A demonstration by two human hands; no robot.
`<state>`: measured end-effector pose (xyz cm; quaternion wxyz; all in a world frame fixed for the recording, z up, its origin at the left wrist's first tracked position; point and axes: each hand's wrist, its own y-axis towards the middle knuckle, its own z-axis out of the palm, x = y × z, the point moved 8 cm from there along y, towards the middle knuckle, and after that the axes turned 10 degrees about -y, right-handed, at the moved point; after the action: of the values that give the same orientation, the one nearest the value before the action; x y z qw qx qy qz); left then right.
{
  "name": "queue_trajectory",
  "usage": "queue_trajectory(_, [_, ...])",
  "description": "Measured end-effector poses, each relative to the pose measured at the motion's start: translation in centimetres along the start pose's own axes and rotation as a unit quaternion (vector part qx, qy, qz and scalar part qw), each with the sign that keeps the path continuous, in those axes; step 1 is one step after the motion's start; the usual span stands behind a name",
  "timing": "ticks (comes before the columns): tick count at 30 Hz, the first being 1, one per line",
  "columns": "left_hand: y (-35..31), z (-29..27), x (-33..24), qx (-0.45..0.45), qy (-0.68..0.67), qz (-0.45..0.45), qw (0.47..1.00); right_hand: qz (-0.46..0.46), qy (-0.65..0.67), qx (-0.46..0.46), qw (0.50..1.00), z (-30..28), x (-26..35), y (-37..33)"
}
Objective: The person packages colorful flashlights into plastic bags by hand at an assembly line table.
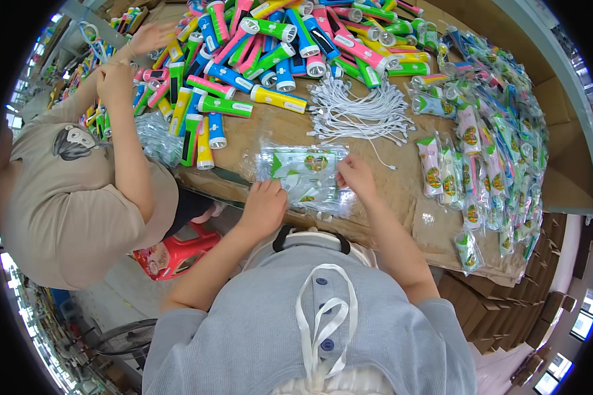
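Note:
A stack of clear plastic bags [301, 166] printed in green and white lies flat at the table's near edge, in front of me. My left hand [265, 205] is at the stack's lower left, its bent fingers closed on the edge of a bag. At the right side of the stack, my right hand [356, 176] pinches a bag's edge between thumb and fingers. Just beyond the bags lies a heap of white charging cables [359, 108]. Farther back is a large pile of flashlights [277, 101] in yellow, green, blue and pink.
Bagged flashlights [487, 155] are piled along the right side of the cardboard-covered table [402, 214]. A co-worker [85, 210] at the left reaches toward the flashlights, near more clear bags [157, 138]. Below is a red plastic stool [181, 253]. Cardboard boxes [501, 306] stand at lower right.

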<state>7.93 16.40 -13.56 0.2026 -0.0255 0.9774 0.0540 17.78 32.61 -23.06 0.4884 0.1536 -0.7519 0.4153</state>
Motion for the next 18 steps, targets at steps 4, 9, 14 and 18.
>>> queue_trajectory(4, [-0.9, 2.1, 2.1, -0.03, -0.105, -0.114, 0.987, -0.111, -0.212, -0.133, 0.962, -4.3, 4.4, 5.4])
queue_trajectory(9, [-0.3, 2.1, 3.9, -0.113, -0.205, -0.166, 0.958, -0.143, -0.533, -0.255, 0.794, -6.8, 5.8, 10.6])
queue_trajectory(14, [-0.1, 2.1, 6.0, -0.149, -0.264, -0.208, 0.93, -0.151, -0.537, -0.243, 0.794, -5.3, 7.7, 10.0])
queue_trajectory(18, [0.9, 4.1, 7.0, -0.113, -0.38, -0.227, 0.89, -0.097, -0.546, -0.21, 0.805, -5.8, 4.4, 11.4])
